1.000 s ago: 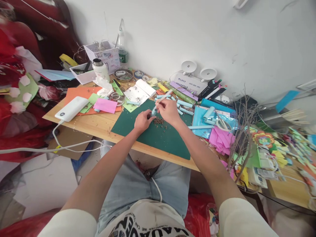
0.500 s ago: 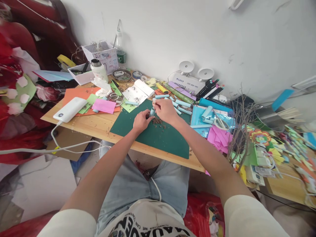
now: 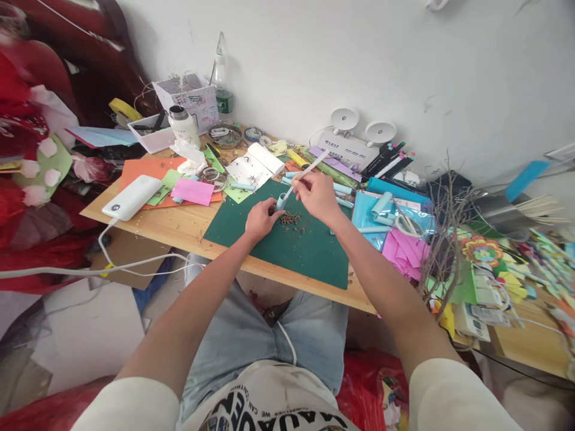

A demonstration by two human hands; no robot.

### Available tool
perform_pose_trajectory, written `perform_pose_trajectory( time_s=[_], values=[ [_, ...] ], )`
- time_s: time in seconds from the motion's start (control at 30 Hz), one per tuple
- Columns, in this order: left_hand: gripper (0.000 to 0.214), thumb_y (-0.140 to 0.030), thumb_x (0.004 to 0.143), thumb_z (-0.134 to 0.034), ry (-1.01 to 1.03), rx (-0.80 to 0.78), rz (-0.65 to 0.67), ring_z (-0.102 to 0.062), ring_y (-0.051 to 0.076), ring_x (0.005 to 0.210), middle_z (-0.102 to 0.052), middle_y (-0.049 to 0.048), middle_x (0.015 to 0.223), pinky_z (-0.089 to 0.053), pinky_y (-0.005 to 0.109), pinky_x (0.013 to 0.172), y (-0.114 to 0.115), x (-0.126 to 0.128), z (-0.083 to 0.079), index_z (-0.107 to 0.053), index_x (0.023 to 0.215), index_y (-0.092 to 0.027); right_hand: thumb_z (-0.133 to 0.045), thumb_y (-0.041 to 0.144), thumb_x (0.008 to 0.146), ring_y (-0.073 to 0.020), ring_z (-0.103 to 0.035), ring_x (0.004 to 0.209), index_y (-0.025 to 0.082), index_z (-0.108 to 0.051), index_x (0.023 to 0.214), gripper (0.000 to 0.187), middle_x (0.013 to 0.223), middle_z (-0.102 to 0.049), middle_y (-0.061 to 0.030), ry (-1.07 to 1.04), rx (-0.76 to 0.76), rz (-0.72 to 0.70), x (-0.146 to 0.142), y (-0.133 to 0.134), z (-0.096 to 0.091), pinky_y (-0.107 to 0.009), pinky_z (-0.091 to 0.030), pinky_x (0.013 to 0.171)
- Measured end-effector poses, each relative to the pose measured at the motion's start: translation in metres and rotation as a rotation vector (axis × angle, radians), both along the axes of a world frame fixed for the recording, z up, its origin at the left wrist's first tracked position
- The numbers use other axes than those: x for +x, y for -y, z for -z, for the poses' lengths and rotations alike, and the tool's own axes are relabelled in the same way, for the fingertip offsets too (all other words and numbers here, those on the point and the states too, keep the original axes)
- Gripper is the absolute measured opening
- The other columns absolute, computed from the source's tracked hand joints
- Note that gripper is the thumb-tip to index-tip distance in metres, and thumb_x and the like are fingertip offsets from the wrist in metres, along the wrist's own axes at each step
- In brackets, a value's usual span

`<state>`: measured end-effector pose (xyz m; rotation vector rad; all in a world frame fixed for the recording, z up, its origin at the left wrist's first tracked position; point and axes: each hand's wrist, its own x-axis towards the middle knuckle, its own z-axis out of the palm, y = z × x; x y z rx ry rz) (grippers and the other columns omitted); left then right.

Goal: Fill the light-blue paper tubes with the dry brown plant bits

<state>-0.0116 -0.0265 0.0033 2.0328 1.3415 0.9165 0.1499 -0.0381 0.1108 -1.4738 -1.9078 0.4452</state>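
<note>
Left hand (image 3: pixel 260 218) rests on green cutting mat (image 3: pixel 287 257), fingers pinched round pale blue paper tube (image 3: pixel 281 202) toward the mat's 12 o'clock edge. Brown crumbs (image 3: pixel 291 219) lie loose beside it, so work appears partway. Thin white stick (image 3: pixel 309 170) runs 8 to 2 o'clock, lower end at the tube mouth, pinched by right hand (image 3: pixel 320 196). Rolled tubes (image 3: pixel 344 189) at 2 o'clock seem finished.
</note>
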Motion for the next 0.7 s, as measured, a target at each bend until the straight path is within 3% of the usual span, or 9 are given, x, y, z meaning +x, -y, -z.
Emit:
perform_pose_trajectory(
  time_s=[0.2, 0.5, 0.7],
  values=[
    [0.019, -0.041, 0.083, -0.064, -0.001, -0.012, -0.001, -0.061, 0.019, 0.08, -0.069, 0.0032, 0.085, -0.046, 0.029, 0.071, 0.001, 0.0, 0.0, -0.062, 0.089, -0.024, -0.045, 0.021, 0.088, -0.0191, -0.055, 0.064, 0.019, -0.059, 0.07, 0.023, 0.065, -0.062, -0.0044, 0.202, 0.102, -0.027, -0.002, -0.001, -0.003, -0.031, -0.039, 0.068],
    [0.019, -0.041, 0.083, -0.064, -0.006, -0.013, -0.004, -0.06, 0.019, 0.079, -0.069, 0.0031, 0.084, -0.045, 0.028, 0.07, 0.0, 0.0, -0.001, -0.062, 0.088, -0.023, -0.047, 0.024, 0.089, -0.0167, -0.057, 0.057, 0.019, -0.061, 0.072, 0.022, 0.061, -0.062, -0.0021, -0.02, 0.018, 0.011, -0.013, 0.01, 0.002, -0.029, -0.042, 0.063],
    [0.02, -0.042, 0.083, -0.063, -0.012, -0.012, 0.001, -0.06, 0.019, 0.079, -0.068, 0.0031, 0.083, -0.045, 0.028, 0.071, -0.001, 0.001, 0.001, -0.061, 0.088, -0.023, -0.048, 0.026, 0.088, -0.0164, -0.053, 0.055, 0.019, -0.062, 0.073, 0.021, 0.062, -0.062, -0.0024, 0.031, 0.017, 0.003, -0.004, 0.001, -0.001, -0.029, -0.039, 0.06]
  ],
)
